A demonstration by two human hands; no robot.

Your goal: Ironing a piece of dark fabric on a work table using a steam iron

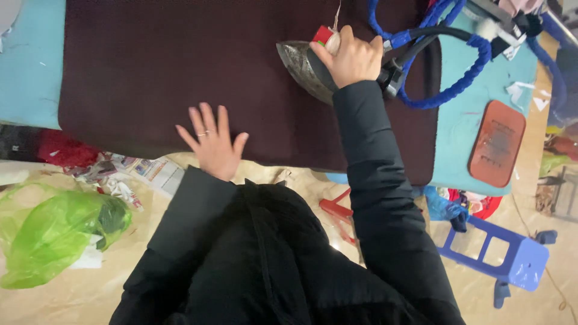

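Right hand [354, 60] wraps fingers round black handle of grey metal steam iron [301, 66], sole on dark maroon cloth [180, 66]; iron likely heavy, rigid, hot, so grip handle only; left hand [212, 141] fingers spread flat, pinning soft limp cloth

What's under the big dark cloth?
A light blue board shows past the edges of the dark cloth. Its middle is covered. On the cloth, the left hand lies flat and the right hand grips an iron.
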